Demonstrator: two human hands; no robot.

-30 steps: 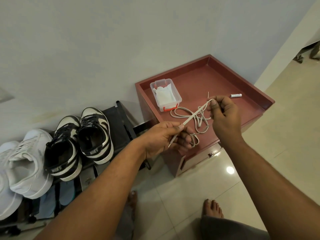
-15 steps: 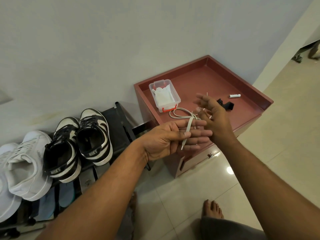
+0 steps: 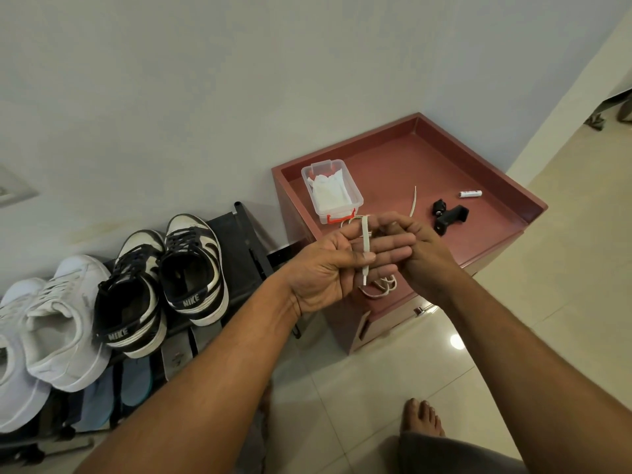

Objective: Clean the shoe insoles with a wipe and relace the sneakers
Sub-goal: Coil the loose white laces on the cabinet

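View: one head-worn wide-angle camera.
Position: above the tiled floor (image 3: 513,319), just short of the red cabinet (image 3: 410,165); a bare foot (image 3: 422,417) shows near the bottom edge.
Direction: forward and down, toward the wall (image 3: 239,80).
Nearness: left hand (image 3: 328,265) and right hand (image 3: 424,254) close, mid-frame, over the cabinet's near corner.
Left edge: shoe rack (image 3: 246,241).

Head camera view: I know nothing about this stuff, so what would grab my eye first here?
Two bare hands meet mid-picture: the left hand pins a pale lace under its thumb, with the right hand close against it. Behind them a red cabinet holds a tub of wipes. To the left, black-and-white sneakers sit on a rack.
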